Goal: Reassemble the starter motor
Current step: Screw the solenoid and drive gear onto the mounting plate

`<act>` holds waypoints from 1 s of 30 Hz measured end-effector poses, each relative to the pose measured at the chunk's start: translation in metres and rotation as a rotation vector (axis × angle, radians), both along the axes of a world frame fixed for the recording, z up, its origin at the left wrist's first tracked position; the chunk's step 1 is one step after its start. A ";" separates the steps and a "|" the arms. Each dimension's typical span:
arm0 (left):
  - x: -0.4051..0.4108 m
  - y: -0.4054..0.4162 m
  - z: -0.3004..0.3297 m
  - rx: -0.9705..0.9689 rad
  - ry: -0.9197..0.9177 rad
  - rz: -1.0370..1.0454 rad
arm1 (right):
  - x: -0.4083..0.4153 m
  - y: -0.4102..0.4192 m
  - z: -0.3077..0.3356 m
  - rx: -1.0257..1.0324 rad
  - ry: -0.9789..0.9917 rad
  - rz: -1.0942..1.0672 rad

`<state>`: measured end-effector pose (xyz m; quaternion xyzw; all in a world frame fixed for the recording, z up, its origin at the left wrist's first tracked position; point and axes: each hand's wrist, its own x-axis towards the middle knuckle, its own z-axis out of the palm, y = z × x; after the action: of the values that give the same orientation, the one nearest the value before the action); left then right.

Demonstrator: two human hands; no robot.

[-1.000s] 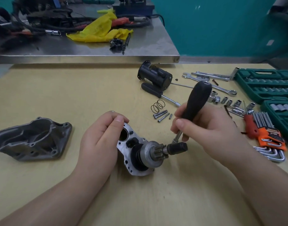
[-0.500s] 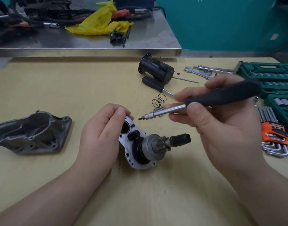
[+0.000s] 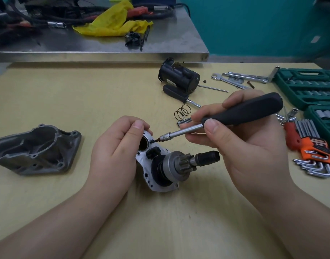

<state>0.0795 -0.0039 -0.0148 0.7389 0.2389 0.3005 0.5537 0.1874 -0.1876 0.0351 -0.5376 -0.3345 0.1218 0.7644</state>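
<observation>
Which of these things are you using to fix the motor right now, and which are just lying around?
In use:
- screwdriver in the right hand
- silver plate with gear, steadied by the left hand

Lying about:
- grey housing
- black motor can
- springs
- orange hex keys
- wrenches
- green socket case
- yellow rag

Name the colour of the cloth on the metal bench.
Yellow cloth, clearest in the head view.

The right hand has swung the screwdriver from upright to near-horizontal and brought its tip onto a screw in the plate
</observation>
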 end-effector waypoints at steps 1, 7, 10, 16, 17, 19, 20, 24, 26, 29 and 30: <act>0.000 0.000 0.000 0.002 0.000 0.000 | 0.000 0.000 0.000 -0.003 -0.002 -0.003; 0.000 0.001 -0.002 -0.002 -0.009 -0.007 | 0.000 0.001 -0.002 -0.018 -0.027 -0.005; 0.001 0.001 -0.002 0.001 -0.006 -0.010 | 0.000 0.002 -0.001 -0.014 -0.020 -0.006; 0.001 0.000 -0.001 -0.011 -0.005 -0.005 | 0.000 0.003 -0.003 -0.013 -0.037 0.005; 0.001 0.000 0.000 -0.013 -0.006 -0.006 | 0.000 0.003 -0.003 -0.016 -0.040 0.002; 0.001 0.000 0.001 -0.019 -0.009 -0.006 | 0.000 0.004 -0.002 -0.031 -0.044 -0.025; 0.001 -0.001 0.001 -0.021 -0.010 -0.007 | 0.001 0.004 -0.002 -0.054 -0.063 -0.061; 0.000 -0.001 0.001 -0.024 -0.007 -0.011 | 0.008 0.005 -0.001 -0.116 -0.135 -0.150; 0.000 -0.002 0.002 -0.018 -0.003 -0.010 | 0.010 0.004 -0.002 -0.104 -0.145 -0.089; 0.001 -0.002 0.002 -0.030 -0.012 -0.009 | 0.014 -0.002 0.000 -0.082 -0.084 0.076; 0.001 -0.002 0.002 -0.033 -0.015 -0.010 | 0.014 -0.003 0.000 -0.070 -0.071 0.105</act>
<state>0.0802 -0.0063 -0.0128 0.7286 0.2358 0.2992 0.5693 0.2018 -0.1901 0.0355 -0.5499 -0.3847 0.1542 0.7252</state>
